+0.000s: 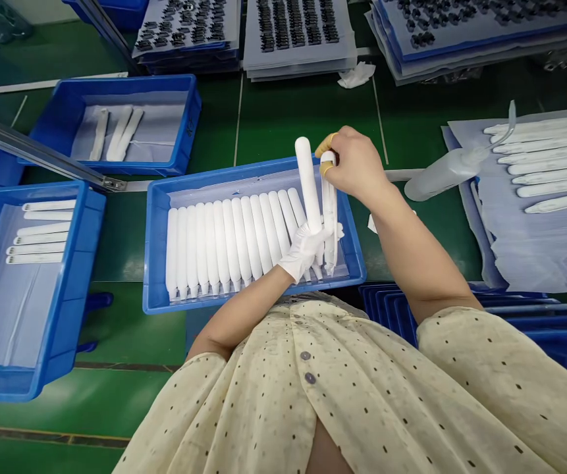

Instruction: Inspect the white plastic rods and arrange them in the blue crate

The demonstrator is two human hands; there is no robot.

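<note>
My left hand [305, 251], in a white glove, is closed around the lower end of a long white plastic shell [307, 174] with a rounded top. My right hand [357, 161], with yellow finger cots, pinches the upper end of a second white shell [330, 214], whose hollow inner side faces up. Its lower end lies beside the gloved fingers; whether they also touch it is unclear. Both hands are over the right end of a blue tray [147, 263]. Inside that tray stretches a row of several similar white shells [228, 240], smooth side up.
Right of me, a clear squeeze bottle [444, 174] leans beside several white shells [550, 161] on foam sheets. Two blue trays [191, 131] [60, 316] with a few shells stand left. Behind are sheets of small black parts [297, 26]. A metal post [41, 148] crosses the left.
</note>
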